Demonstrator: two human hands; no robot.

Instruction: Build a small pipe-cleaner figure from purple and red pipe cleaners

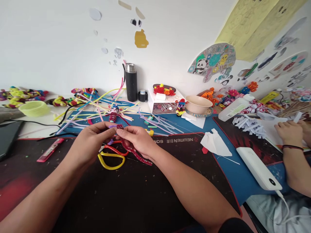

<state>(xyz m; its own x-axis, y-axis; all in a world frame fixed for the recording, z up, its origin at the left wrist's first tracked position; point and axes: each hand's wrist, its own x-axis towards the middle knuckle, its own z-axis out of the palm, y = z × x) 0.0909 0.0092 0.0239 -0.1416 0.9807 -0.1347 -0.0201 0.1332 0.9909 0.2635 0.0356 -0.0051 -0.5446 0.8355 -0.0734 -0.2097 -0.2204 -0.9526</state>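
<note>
Both my hands meet over the dark desk mat, fingers pinched close together. My left hand (97,139) grips a small lilac pipe-cleaner piece (110,141), partly hidden by the fingers. Between the fingertips of my right hand (136,137) is a dark red pipe cleaner (136,153), its loose end trailing down to the right under the wrist. Scissors with red and yellow handles (111,161) lie on the mat just below my hands. Right behind them stands a small pipe-cleaner figure (114,114) with a dark red wound body.
Loose pipe cleaners (97,103) spread behind my hands, near a black thermos (131,82). A beige bowl (198,104), a clear bottle (235,107) and a white power bank (259,168) are to the right. Far right, another person's hand (289,131) rests near paper strips (250,127).
</note>
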